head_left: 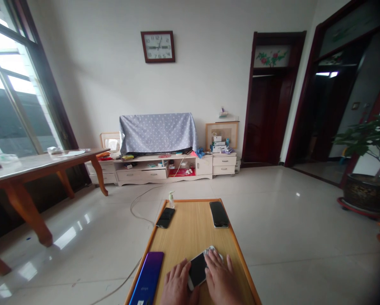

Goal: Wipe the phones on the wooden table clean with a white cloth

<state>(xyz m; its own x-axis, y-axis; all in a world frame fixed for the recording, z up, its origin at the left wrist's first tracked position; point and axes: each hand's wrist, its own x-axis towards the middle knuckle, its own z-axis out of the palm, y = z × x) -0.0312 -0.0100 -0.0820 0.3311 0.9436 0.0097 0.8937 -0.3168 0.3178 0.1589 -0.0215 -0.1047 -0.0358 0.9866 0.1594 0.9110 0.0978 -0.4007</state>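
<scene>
A white phone (196, 270) with a dark screen lies tilted on a small wooden table (186, 237). My left hand (178, 284) grips its left edge, thumb near the lower corner. Across its upper right end rest the fingers of my right hand (220, 273), close together and pressed down. Something whitish shows at those fingertips, too small to make out. Left of my hands is a blue-purple phone (148, 277), back side up. Farther off lie a black phone (166, 217) at the left edge and another dark-screened phone (219, 214) at the right.
A small pump bottle (171, 199) stands at the table's far left corner. A cable (131, 207) runs over the tiled floor (291, 237). Ahead is a low white cabinet (145, 174) with a cloth-covered object (158, 133). A larger table (50, 163) stands left, a potted plant (364, 192) right.
</scene>
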